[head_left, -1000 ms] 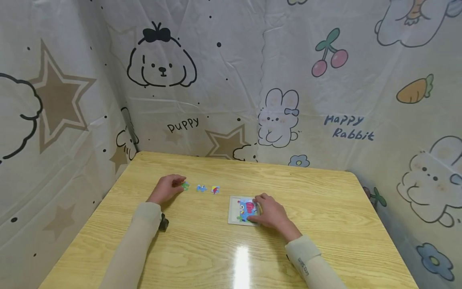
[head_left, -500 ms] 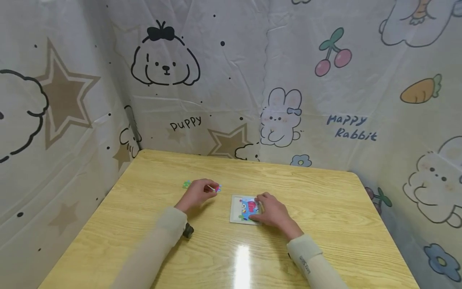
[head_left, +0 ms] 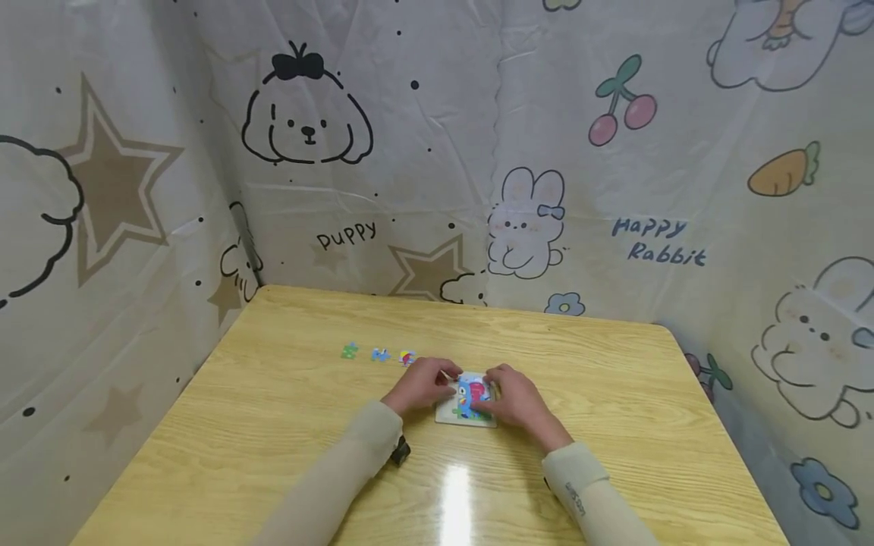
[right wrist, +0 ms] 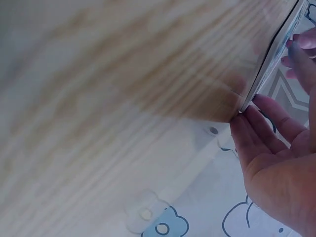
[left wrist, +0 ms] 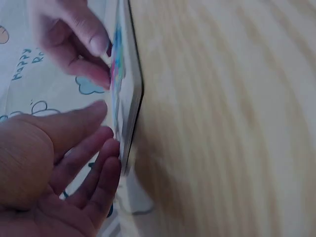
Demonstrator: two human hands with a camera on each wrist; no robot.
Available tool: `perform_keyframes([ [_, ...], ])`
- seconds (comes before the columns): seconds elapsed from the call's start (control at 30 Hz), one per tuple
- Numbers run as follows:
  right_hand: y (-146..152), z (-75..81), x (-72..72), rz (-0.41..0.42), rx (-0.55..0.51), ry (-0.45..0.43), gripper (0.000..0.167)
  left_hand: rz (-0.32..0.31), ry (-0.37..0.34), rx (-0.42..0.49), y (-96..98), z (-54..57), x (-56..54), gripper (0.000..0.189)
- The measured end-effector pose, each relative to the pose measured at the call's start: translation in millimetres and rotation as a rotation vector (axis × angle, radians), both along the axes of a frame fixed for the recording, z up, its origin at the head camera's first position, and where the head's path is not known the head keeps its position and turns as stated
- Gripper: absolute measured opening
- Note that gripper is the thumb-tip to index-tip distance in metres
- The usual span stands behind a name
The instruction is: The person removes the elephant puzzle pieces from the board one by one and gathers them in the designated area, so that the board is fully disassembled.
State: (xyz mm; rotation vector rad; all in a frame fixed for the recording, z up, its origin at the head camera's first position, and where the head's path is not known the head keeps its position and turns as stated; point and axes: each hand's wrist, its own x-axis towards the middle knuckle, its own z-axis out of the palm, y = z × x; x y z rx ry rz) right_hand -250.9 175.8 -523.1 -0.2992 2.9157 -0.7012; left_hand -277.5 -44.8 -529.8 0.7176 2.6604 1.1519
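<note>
A small square jigsaw puzzle tray (head_left: pixel 447 414) lies on the table, with joined pieces (head_left: pixel 466 400) showing a blue and pink picture in its right part. My left hand (head_left: pixel 422 385) is at the tray's left side. In the left wrist view its fingertips (left wrist: pixel 114 148) touch the tray edge, with the thumb apart from them and nothing between. My right hand (head_left: pixel 517 400) holds the tray's right side, thumb over the picture and fingers (right wrist: pixel 256 123) at the corner. Behind the left hand lie a green piece (head_left: pixel 350 350), a blue piece (head_left: pixel 380 355) and a red-yellow piece (head_left: pixel 406 356).
The wooden table (head_left: pixel 587 379) reaches back to a patterned cloth (head_left: pixel 423 152) hanging behind and at both sides. A dark wrist device (head_left: pixel 400 450) sits under the left cuff, just over the tabletop.
My left hand has moved right, from the green piece past the other loose pieces to the tray's left side. All three loose pieces lie where they were. My right hand stays at the tray.
</note>
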Motion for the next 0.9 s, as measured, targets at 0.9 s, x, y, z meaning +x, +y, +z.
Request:
perform_keyframes([
  [0.9,-4,-6.4,-6.7,-0.024,0.015,0.08,0.044,0.085,0.081,-0.043,18.9,-9.8,-4.2,0.029],
])
